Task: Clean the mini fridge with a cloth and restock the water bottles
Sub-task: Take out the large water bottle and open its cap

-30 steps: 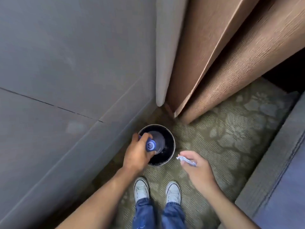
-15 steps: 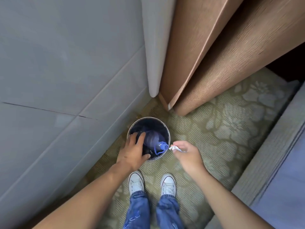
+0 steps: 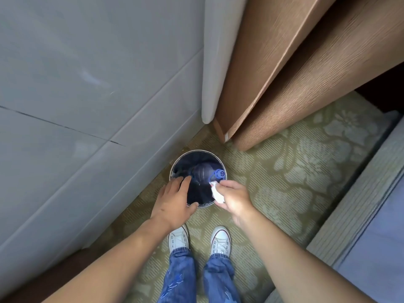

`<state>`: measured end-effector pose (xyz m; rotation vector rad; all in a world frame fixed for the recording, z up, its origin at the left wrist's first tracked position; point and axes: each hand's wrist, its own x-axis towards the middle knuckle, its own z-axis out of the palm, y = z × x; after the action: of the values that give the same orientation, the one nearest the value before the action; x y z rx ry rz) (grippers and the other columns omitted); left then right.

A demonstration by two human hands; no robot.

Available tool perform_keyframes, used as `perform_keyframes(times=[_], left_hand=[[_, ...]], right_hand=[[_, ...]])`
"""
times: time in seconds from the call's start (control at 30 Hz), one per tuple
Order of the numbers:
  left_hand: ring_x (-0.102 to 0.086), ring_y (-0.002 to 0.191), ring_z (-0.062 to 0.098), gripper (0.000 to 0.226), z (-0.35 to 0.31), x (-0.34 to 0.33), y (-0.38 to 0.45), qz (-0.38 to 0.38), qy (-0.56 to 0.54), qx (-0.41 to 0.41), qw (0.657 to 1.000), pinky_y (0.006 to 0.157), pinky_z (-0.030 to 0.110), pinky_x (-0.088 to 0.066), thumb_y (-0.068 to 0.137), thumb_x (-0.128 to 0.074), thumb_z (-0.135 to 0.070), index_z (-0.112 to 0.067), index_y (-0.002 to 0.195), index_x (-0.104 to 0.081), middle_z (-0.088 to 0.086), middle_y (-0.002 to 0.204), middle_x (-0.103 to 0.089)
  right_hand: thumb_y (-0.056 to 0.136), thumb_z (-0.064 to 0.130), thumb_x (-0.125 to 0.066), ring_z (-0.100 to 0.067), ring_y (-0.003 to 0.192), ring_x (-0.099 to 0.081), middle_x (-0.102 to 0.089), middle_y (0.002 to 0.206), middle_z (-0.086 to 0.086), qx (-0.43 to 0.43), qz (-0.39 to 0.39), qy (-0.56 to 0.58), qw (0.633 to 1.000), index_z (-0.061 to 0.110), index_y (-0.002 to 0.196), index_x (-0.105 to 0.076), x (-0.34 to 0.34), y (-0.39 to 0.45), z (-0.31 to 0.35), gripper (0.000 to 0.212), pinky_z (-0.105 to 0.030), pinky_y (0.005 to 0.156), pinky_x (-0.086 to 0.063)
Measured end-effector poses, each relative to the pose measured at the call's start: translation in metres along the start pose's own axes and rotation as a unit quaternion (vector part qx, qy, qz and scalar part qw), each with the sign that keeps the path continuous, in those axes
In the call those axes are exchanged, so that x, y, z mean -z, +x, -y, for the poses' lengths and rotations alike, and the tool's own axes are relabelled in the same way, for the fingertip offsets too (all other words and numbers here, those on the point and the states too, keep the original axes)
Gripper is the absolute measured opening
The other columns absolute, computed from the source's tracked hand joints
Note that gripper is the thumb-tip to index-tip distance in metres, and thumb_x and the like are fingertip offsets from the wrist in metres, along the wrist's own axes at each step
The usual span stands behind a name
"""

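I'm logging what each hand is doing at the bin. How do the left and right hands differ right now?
The left hand is empty, fingers straight and relaxed over the bin's rim; the right hand pinches a crumpled white wrapper. The left reaches over the bin's left side, the right hangs at its right edge near the bottle's blue cap. Both hover at the bin's opening.

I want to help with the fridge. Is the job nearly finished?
Not nearly. Done: one bottle with a blue cap lies in the round bin. In hand: the right hand pinches a white scrap over the bin's edge; the left hand reaches over it, open. Left: no fridge, cloth or fresh bottles show here.
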<state>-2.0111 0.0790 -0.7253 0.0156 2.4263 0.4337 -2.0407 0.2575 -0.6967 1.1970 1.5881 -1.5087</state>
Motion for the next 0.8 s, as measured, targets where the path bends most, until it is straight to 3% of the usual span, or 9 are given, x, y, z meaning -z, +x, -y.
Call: perform_keyframes(times=[0.07,0.17,0.3,0.4,0.47,0.5,0.57,0.7,0.8], left_hand=[[-0.020,0.152,0.024,0.086,0.004,-0.002,-0.004,-0.001,-0.008,0.002,1.000,0.125,0.040,-0.019,0.096,-0.056,-0.054,-0.022,0.162,-0.012,0.003,0.166,-0.021],[-0.022,0.152,0.024,0.086,0.012,-0.004,-0.008,-0.003,-0.022,0.008,1.000,0.124,0.040,-0.021,0.095,-0.057,-0.054,-0.022,0.162,-0.013,0.004,0.165,-0.023],[-0.023,0.151,0.024,0.085,0.017,-0.003,-0.016,-0.008,-0.019,0.009,1.000,0.124,0.039,-0.020,0.096,-0.057,-0.053,-0.021,0.162,-0.013,0.004,0.163,-0.026],[-0.027,0.149,0.026,0.084,0.014,-0.002,-0.029,-0.020,-0.024,0.007,0.999,0.123,0.038,-0.020,0.096,-0.057,-0.052,-0.020,0.162,-0.016,0.005,0.162,-0.029],[-0.030,0.147,0.026,0.083,0.012,-0.002,-0.044,-0.020,-0.032,0.014,0.999,0.122,0.038,-0.023,0.094,-0.059,-0.051,-0.018,0.160,-0.021,0.006,0.159,-0.033],[-0.032,0.146,0.026,0.083,0.009,-0.002,-0.053,-0.020,-0.039,0.021,0.999,0.122,0.039,-0.025,0.092,-0.060,-0.051,-0.018,0.160,-0.023,0.006,0.158,-0.035],[-0.035,0.145,0.026,0.083,0.002,0.007,-0.078,-0.023,-0.059,0.030,0.998,0.121,0.039,-0.028,0.089,-0.057,-0.055,-0.018,0.158,-0.028,0.005,0.156,-0.039],[-0.038,0.143,0.024,0.081,-0.016,0.038,-0.143,-0.054,-0.093,0.056,0.993,0.118,0.037,-0.030,0.090,-0.056,-0.055,-0.014,0.156,-0.033,0.006,0.154,-0.042],[-0.036,0.146,0.023,0.082,-0.033,0.068,-0.206,-0.106,-0.109,0.086,0.985,0.121,0.040,-0.029,0.091,-0.054,-0.058,-0.014,0.157,-0.033,0.005,0.157,-0.041]], right_hand=[[0.096,0.020,-0.070,-0.032,0.118,-0.063,-0.064,0.121,-0.021,-0.012,0.035,-0.006,0.999,0.004,0.132,-0.059,-0.011,0.004,0.003,0.041,-0.045,0.102,-0.054],[0.099,0.022,-0.064,-0.025,0.113,-0.063,-0.062,0.122,-0.008,-0.040,0.079,-0.026,0.996,0.010,0.141,-0.051,-0.016,0.010,0.001,0.045,-0.040,0.100,-0.053],[0.099,0.010,-0.056,-0.026,0.094,-0.067,-0.067,0.105,-0.012,-0.035,0.039,-0.116,0.992,0.006,0.125,-0.061,0.001,0.000,-0.012,0.026,-0.040,0.091,-0.055],[0.099,0.002,-0.049,-0.038,0.105,-0.071,-0.069,0.115,-0.023,-0.067,0.011,-0.155,0.986,0.010,0.101,-0.063,0.027,-0.017,-0.038,0.015,-0.050,0.099,-0.053],[0.099,0.002,-0.048,-0.031,0.084,-0.071,-0.071,0.100,-0.020,-0.100,0.001,-0.164,0.981,0.007,0.091,-0.060,0.048,-0.030,-0.066,0.016,-0.047,0.083,-0.059],[0.099,0.002,-0.048,-0.026,0.069,-0.064,-0.067,0.086,-0.016,-0.117,-0.007,-0.160,0.980,0.005,0.090,-0.058,0.058,-0.038,-0.080,0.014,-0.042,0.065,-0.058],[0.099,-0.001,-0.047,-0.018,0.051,-0.049,-0.057,0.070,-0.011,-0.130,-0.031,-0.140,0.981,0.004,0.093,-0.057,0.076,-0.061,-0.103,0.013,-0.025,0.045,-0.037],[0.098,0.002,-0.051,-0.017,0.051,-0.047,-0.056,0.069,-0.010,-0.150,-0.026,-0.138,0.979,0.009,0.089,-0.058,0.104,-0.123,-0.126,0.014,-0.023,0.054,-0.030],[0.098,0.000,-0.052,-0.019,0.051,-0.050,-0.058,0.067,-0.011,-0.126,-0.006,-0.177,0.976,0.008,0.084,-0.061,0.116,-0.176,-0.123,0.018,-0.022,0.051,-0.033]])
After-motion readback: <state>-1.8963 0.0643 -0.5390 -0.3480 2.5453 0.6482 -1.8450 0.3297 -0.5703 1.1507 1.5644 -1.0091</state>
